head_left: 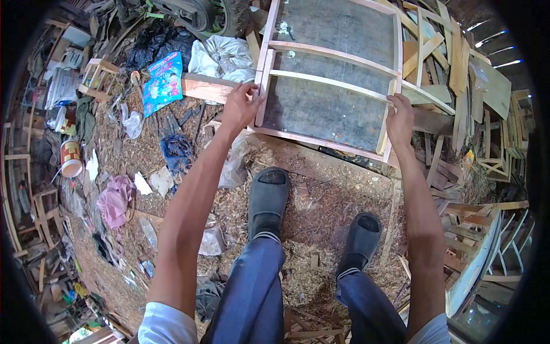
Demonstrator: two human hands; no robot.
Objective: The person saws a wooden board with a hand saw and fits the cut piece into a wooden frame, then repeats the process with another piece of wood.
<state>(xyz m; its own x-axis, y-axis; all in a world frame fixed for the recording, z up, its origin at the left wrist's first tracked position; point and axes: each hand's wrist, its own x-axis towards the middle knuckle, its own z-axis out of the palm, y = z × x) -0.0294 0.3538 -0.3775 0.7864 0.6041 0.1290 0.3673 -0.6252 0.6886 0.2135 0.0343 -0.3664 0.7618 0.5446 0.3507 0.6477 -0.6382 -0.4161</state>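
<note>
A wooden frame (329, 53) of pale, pinkish strips lies over a dark, stained panel (326, 112). Its crosspieces include a thin wooden slat (329, 82) running between the two side rails. My left hand (242, 107) has its fingers curled at the left side rail, below that slat's left end. On the opposite side, my right hand (400, 117) holds the right side of the frame with bent fingers, near the slat's right end. Parts of the fingertips on both hands are hidden against the wood.
Shavings cover the ground around my dark slip-on shoes (268, 198). Left of the frame are a blue packet (162, 83), white plastic bags (223, 57), a pink cloth (116, 200) and a paint bucket (71, 159). Wood offcuts (458, 63) crowd the right, and a wheel (235, 17) stands behind.
</note>
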